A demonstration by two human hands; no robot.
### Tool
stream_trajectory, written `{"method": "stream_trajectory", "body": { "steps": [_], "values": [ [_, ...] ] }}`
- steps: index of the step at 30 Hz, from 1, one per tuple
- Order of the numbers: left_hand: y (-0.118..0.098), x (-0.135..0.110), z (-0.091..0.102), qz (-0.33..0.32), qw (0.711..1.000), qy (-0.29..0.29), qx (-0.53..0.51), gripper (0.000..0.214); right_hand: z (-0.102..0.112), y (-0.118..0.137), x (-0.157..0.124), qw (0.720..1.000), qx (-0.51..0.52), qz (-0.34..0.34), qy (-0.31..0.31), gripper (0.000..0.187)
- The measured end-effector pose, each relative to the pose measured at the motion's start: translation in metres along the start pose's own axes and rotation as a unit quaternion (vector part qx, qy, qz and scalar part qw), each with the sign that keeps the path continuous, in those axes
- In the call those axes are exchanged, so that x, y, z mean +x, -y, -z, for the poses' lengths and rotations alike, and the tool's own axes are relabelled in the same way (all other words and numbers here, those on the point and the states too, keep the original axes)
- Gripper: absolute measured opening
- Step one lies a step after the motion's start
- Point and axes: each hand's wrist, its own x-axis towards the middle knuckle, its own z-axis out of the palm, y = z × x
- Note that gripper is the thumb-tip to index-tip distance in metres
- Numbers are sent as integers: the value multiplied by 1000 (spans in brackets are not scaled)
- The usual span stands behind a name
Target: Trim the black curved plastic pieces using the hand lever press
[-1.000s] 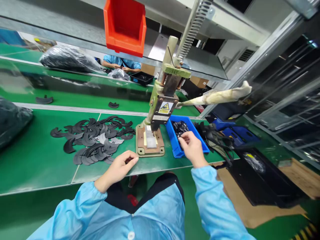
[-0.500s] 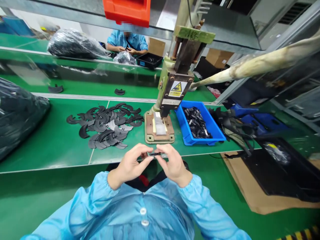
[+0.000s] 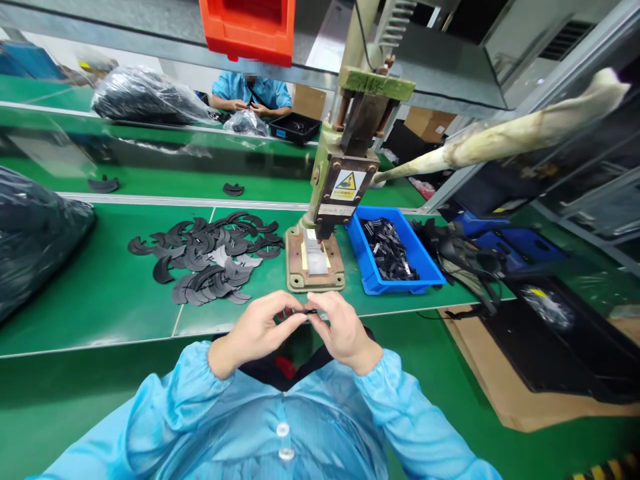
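My left hand and my right hand meet at the table's front edge, both pinching one small black part between thumbs and fingers. Most of that part is covered by my fingers, so its exact kind does not show. Just beyond them stands a green hand press with a metal block on its base plate. To the left lies a loose heap of curved black plastic pieces. On the press's right sits a blue bin holding many small black parts.
A press lever wrapped in pale material reaches out to the right. A large dark plastic bag stands at far left. An orange bin hangs overhead. Across the bench a person in blue handles something small. Cardboard lies lower right.
The view has shifted slightly, so the bench appears a little lower and further left. Both hands still pinch the small black part, with my fingers now a bit closer together.
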Motion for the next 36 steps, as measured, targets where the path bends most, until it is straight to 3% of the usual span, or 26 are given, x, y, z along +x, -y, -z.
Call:
{"method": "stream_trajectory", "body": {
  "steps": [4,7,9,11,13,14,16,19,23,26,29,34,36],
  "values": [
    [4,15,11,-39,998,37,38,21,5,-2,6,1000,-6,-21,9,54],
    [20,37,18,-36,995,-18,89,22,29,-9,20,997,-31,-59,-33,44],
    [36,57,22,-21,989,-58,136,24,58,-19,36,988,-58,-96,-107,39],
    [54,79,24,-16,980,-68,186,26,96,-27,59,967,-69,-113,-219,40],
    [68,99,23,-22,970,-58,234,26,133,-28,85,934,-37,-69,-349,43],
    [73,107,21,-26,965,-49,257,26,150,-25,98,924,-8,-34,-381,46],
    [81,120,17,-37,955,-26,293,27,177,-14,124,924,39,13,-380,53],
    [84,128,11,-60,945,4,321,29,196,3,154,938,98,44,-330,58],
    [80,130,10,-75,937,39,339,30,197,8,178,933,168,70,-311,32],
    [74,132,11,-70,929,63,359,35,187,6,173,930,183,73,-311,36],
    [70,134,9,-74,919,73,380,37,174,5,142,937,170,72,-296,41],
    [68,133,7,-75,908,78,406,38,146,-2,72,976,68,33,-203,22],
    [70,132,7,-75,908,78,405,38,134,-7,55,977,50,27,-204,20]
  ]
}}
